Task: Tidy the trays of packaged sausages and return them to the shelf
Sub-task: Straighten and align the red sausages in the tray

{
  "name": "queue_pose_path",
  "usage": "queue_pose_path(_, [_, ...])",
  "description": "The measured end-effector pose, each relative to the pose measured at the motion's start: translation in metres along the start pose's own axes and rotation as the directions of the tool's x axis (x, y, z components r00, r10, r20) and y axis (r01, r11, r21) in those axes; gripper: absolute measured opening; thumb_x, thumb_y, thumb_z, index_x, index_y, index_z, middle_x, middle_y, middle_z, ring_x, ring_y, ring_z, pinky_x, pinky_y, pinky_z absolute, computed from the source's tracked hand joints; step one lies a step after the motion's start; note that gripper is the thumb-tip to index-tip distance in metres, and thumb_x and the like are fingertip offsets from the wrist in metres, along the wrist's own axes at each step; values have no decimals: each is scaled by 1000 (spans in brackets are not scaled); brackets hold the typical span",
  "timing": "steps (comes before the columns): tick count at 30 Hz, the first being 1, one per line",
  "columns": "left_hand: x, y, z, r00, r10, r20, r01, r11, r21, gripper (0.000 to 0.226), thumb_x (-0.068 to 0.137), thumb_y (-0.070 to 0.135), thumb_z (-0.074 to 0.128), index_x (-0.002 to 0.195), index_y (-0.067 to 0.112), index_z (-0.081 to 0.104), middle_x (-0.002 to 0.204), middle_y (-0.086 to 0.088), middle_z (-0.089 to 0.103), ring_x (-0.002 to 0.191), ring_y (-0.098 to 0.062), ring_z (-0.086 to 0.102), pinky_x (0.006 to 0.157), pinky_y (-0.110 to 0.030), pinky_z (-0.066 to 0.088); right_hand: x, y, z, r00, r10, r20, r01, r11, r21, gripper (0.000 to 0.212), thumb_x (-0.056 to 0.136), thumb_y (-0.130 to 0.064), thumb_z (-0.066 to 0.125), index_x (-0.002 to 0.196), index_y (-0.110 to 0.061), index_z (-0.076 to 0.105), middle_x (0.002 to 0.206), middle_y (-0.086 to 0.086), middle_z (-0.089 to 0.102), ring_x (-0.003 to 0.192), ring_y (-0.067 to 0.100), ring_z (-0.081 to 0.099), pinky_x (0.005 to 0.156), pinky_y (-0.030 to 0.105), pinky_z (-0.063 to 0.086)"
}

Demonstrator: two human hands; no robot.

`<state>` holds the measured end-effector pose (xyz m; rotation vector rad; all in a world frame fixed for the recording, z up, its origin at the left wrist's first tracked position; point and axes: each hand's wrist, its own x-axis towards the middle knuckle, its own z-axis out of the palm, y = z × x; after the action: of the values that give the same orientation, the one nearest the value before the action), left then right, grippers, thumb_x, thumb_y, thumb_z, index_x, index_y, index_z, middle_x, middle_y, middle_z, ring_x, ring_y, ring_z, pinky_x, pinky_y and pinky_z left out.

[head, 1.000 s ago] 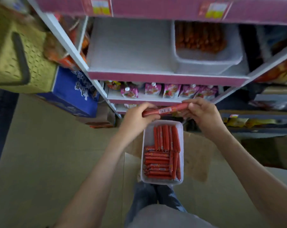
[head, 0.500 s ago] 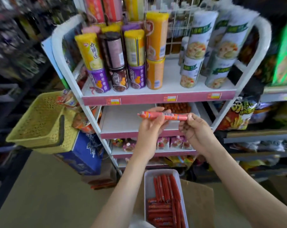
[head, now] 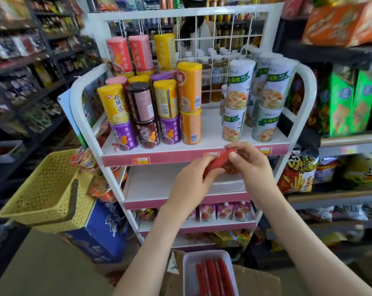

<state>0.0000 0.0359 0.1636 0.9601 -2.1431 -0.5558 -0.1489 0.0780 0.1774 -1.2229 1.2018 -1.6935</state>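
Note:
A single red packaged sausage (head: 220,162) is held between both hands in front of the white rack's second shelf (head: 155,184). My left hand (head: 191,182) grips its lower end and my right hand (head: 252,163) pinches its upper end. At the bottom of the view a white tray (head: 188,272) with several red sausages (head: 212,276) lying lengthwise rests on a cardboard box (head: 257,283). A second white tray (head: 229,184) sits on the second shelf, mostly hidden behind my hands.
The rack's top shelf (head: 210,144) carries several upright cans. A yellow plastic basket (head: 46,189) hangs at the left above a blue carton (head: 99,236). Pouches (head: 223,211) line the third shelf. Snack bags (head: 298,171) fill shelves to the right.
The view has tilted up from the tray to the rack. The sausage has turned from lying level between my hands to slanting, and my hands have come closer together.

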Motion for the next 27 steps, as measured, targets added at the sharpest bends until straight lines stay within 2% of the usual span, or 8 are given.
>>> queue_pose_path(5, [-3,-4,-16,985,-158,74,173,948,-267,21,96,29,52,114,38,57,101,14,66,91,0,62,78,-15,48,5,15,-22,975,164,-148,-91,908,409,19,81,-13,59,98,-7,61,82,4,66,74,13,64,69,23,55])
queue_pose_path(8, [-11,5,-10,983,-183,15,169,872,-459,20,93,23,59,111,30,61,103,15,65,92,1,61,78,-11,46,9,24,-25,964,213,-156,-114,868,483,8,90,-9,53,96,-8,59,81,3,68,75,13,66,70,26,56])
queue_pose_path(11, [-16,15,-2,971,-210,-116,94,777,-623,21,90,14,62,107,26,61,103,10,67,97,-1,62,83,-12,45,9,31,-19,962,255,-97,-171,840,515,16,97,-6,44,85,-10,54,73,2,66,71,13,66,68,24,55])
queue_pose_path(15, [-16,20,1,955,-172,-242,-12,791,-611,31,93,11,56,118,28,53,116,6,63,110,-2,59,91,-14,45,5,37,-12,961,274,16,-244,824,511,15,94,-11,46,79,-11,50,73,3,64,71,14,66,71,25,53])
queue_pose_path(18, [-17,21,4,953,-88,-290,-67,872,-485,41,96,12,51,130,31,39,120,8,59,114,3,56,97,-19,46,4,44,-8,960,273,68,-280,904,323,12,96,-12,46,94,-8,57,86,8,70,83,20,68,77,29,52])
queue_pose_path(20, [-18,19,5,933,-23,-359,-108,934,-341,38,96,16,52,128,33,40,117,8,59,110,6,56,93,-14,46,2,43,-3,970,226,93,-228,974,2,15,96,-13,53,108,-10,61,102,8,69,99,24,65,87,30,51])
queue_pose_path(23, [-18,16,5,912,51,-407,-130,977,-169,33,95,32,48,127,31,39,117,-2,61,102,-9,63,87,-22,53,-5,36,5,989,41,144,29,892,-450,44,86,-13,68,125,-25,52,120,-10,56,114,8,52,100,21,41])
queue_pose_path(27, [-19,16,7,913,77,-402,-107,993,-52,36,93,31,56,125,33,40,110,7,61,97,-8,62,80,-26,55,-17,30,16,932,-254,260,356,781,-513,60,87,3,61,138,-23,41,125,-7,54,116,-1,48,96,12,39])
